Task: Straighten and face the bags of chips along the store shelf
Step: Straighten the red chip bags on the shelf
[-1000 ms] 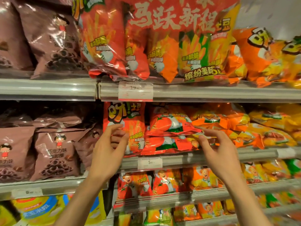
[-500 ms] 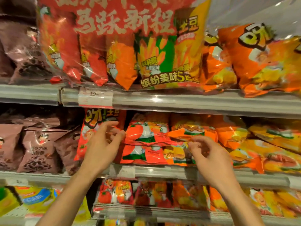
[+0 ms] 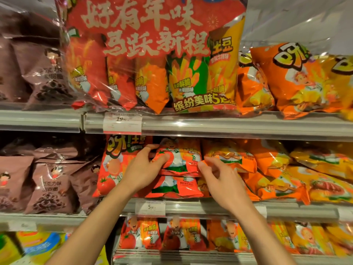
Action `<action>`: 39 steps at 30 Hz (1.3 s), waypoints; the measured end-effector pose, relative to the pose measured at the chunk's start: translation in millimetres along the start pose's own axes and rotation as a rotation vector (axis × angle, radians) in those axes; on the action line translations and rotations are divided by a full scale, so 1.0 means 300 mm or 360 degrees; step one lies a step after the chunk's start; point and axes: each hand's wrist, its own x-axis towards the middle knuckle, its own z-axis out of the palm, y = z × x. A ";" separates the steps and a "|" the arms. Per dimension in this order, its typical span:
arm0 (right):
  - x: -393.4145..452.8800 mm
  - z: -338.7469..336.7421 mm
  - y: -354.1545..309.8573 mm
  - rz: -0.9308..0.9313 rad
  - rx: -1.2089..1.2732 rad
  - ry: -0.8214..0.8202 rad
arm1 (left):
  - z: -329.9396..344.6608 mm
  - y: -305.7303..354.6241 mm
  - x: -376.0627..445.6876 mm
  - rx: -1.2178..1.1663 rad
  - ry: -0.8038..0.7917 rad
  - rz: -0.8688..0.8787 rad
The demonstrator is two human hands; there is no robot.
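On the middle shelf (image 3: 210,207) two red tomato chip bags lie flat in a stack. My left hand (image 3: 142,169) grips the left end of the top red bag (image 3: 181,159), thumb above and fingers on its front. My right hand (image 3: 219,176) pinches that bag's right edge between thumb and fingers. The lower red bag (image 3: 175,188) lies under it. An upright red bag (image 3: 114,165) stands just left of my left hand. Orange bags (image 3: 229,157) lie tumbled to the right.
Brown snack bags (image 3: 51,184) fill the shelf's left part. Above, a large red multipack (image 3: 152,60) and orange bags (image 3: 298,81) stand on the upper shelf (image 3: 229,125). Price tags (image 3: 150,207) hang on the rails. More red and orange bags (image 3: 181,236) stand below.
Both hands have closed in on the stacked red bags: the left moved right onto the top bag's left end, the right took its right edge. The view shifted upward and closer.
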 end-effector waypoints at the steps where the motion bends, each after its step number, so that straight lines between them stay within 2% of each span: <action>1: -0.002 0.006 -0.003 0.0013 0.0042 -0.0001 | -0.004 0.000 -0.001 -0.0072 0.0009 0.0017; 6: 0.002 0.023 -0.021 0.0104 0.0169 -0.0053 | -0.025 -0.007 -0.012 -0.0409 0.0074 0.0036; 10: 0.022 0.014 -0.055 0.0172 0.0268 -0.0163 | -0.037 -0.005 -0.041 -0.0479 0.0133 0.0113; 15: 0.047 0.013 -0.102 0.0280 0.0316 -0.0250 | -0.062 -0.026 -0.077 -0.0528 0.0012 0.0125; 22: 0.011 0.028 -0.109 0.0266 0.0547 -0.0100 | -0.106 -0.019 -0.060 -0.0679 -0.0144 -0.0230; 26: -0.039 0.025 -0.104 0.0266 0.0659 -0.0040 | -0.104 0.000 -0.043 -0.0642 -0.0232 -0.0308; 33: -0.114 0.006 -0.096 0.0225 0.0646 -0.0162 | -0.091 0.003 -0.063 -0.0533 -0.0286 -0.0102; 39: -0.106 0.050 -0.165 0.0095 0.0646 -0.0320 | -0.165 -0.050 -0.091 -0.0603 -0.0166 -0.0079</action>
